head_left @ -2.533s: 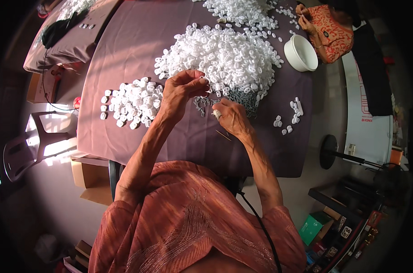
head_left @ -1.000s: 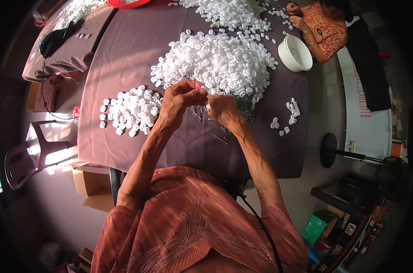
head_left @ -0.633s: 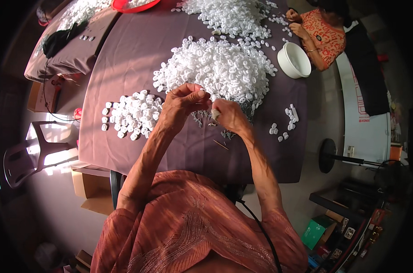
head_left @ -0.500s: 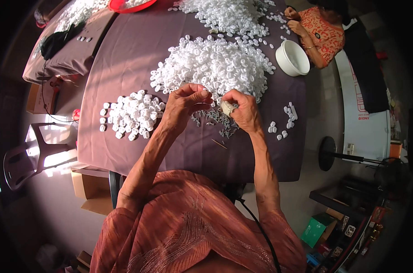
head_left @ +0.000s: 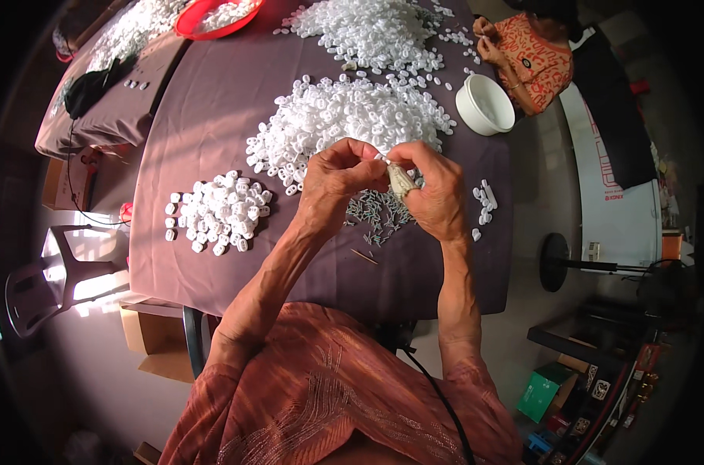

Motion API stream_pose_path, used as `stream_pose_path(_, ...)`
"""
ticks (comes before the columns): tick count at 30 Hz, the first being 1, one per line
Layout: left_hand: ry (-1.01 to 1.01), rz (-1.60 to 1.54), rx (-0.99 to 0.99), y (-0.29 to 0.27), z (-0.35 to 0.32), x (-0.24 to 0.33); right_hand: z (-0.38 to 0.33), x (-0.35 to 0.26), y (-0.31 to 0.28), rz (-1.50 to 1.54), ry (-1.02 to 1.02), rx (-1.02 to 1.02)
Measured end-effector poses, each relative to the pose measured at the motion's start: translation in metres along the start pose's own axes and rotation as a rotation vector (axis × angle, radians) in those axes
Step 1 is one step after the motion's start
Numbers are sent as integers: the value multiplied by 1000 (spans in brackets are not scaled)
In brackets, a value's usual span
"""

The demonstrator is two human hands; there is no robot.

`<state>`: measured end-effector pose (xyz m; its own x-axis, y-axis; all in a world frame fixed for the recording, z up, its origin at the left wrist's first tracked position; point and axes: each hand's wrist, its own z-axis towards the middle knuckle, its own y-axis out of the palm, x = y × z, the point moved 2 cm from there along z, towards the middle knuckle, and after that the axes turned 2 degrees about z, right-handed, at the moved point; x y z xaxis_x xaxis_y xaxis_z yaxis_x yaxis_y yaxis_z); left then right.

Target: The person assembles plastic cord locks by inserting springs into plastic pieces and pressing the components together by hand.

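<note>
My left hand [head_left: 338,177] and my right hand [head_left: 439,194] meet over the table, thumbs and fingers pinched together. A small white plastic piece [head_left: 381,157] shows between their fingertips; its far side is hidden. One finger of my right hand wears a pale wrapping [head_left: 402,180]. Just beyond my hands rises a large heap of small oval white plastic pieces [head_left: 356,116]. Below my fingers lies a scatter of small grey metal pins [head_left: 379,217], partly covered by my hands. A thin brown stick [head_left: 364,256] lies nearer to me.
To the left is a pile of chunkier white pieces [head_left: 226,209]; several white pieces [head_left: 485,199] lie at right. A white tub [head_left: 484,105] stands at the table's right edge, near a co-worker [head_left: 526,62]. Farther back are another white heap [head_left: 367,32] and a red basin [head_left: 212,32].
My right hand has moved left relative to my left hand, and their fingertips now meet at the small white piece. The view has shifted slightly.
</note>
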<state>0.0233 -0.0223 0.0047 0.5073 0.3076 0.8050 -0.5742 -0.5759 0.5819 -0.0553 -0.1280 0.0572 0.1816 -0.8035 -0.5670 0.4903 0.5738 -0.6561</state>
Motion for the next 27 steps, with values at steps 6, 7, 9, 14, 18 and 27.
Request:
stream_pose_path(6, 0, -262, -1, 10, -1, 3, -9, 9, -1, 361, 122, 123)
stream_pose_path(7, 1, -264, -1, 11, -2, 3, -8, 9, -1, 360, 121, 122)
stream_pose_path(9, 27, -260, 5, 12, -3, 4, -6, 8, 0, 314, 158, 119)
stream_pose_path(14, -41, -290, 14, 15, -8, 12, -2, -3, -1, 309, 122, 185)
stream_pose_path(18, -30, -270, 8, 16, -13, 14, -1, -8, -1, 249, 100, 198)
stream_pose_path(27, -11, -162, 21, 20, -21, 24, 0, -12, -7, 307, 135, 144)
